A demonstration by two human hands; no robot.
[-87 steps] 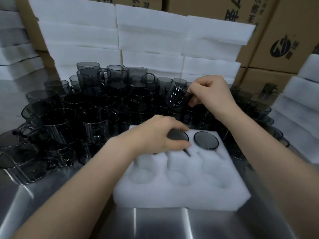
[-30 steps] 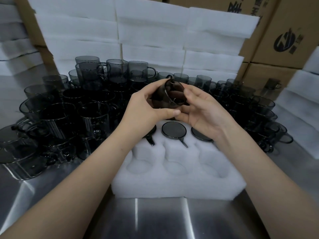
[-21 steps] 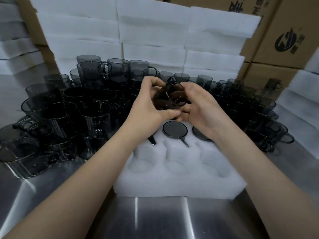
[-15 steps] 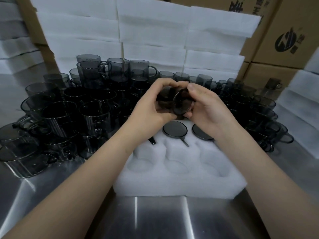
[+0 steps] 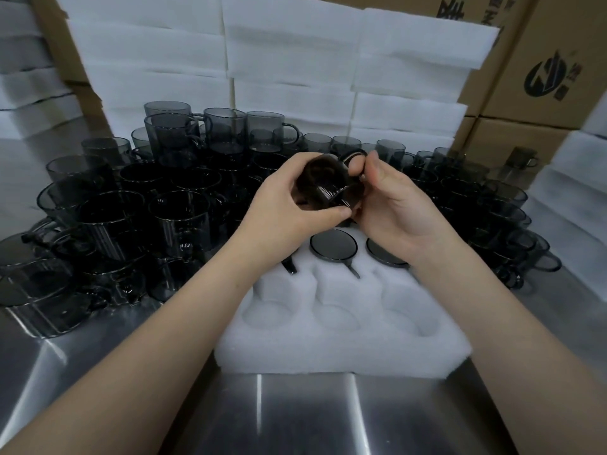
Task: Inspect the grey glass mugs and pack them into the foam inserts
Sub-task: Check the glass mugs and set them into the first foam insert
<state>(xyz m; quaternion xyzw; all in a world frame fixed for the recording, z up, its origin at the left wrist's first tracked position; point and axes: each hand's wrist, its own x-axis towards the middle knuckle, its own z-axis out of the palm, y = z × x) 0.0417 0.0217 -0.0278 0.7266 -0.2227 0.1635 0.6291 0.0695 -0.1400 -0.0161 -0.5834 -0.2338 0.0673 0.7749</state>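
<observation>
Grey mug [image 5: 328, 188] hanging tilted on side just above back row of foam insert [image 5: 328, 353], not touching it. Left hand [image 5: 289, 208] curling fingers and thumb round mug body. Right hand [image 5: 397, 208] pinching handle at top between thumb and finger. Against half second ago: mug showing rotated, handle now sitting uppermost, round end no longer facing camera. Loose mugs [image 5: 177, 221] crowding steel table [image 5: 295, 415] behind.

The scene is taken from one head-worn wide-angle camera, pointed forward and down over a steel table [image 5: 305, 418]. Both forearms [image 5: 147, 349] are framed close, entering from the bottom corners. A foam insert [image 5: 328, 353] is centred nearby; stacked foam sheets [image 5: 289, 44] and cartons [image 5: 542, 44] are caught behind.
</observation>
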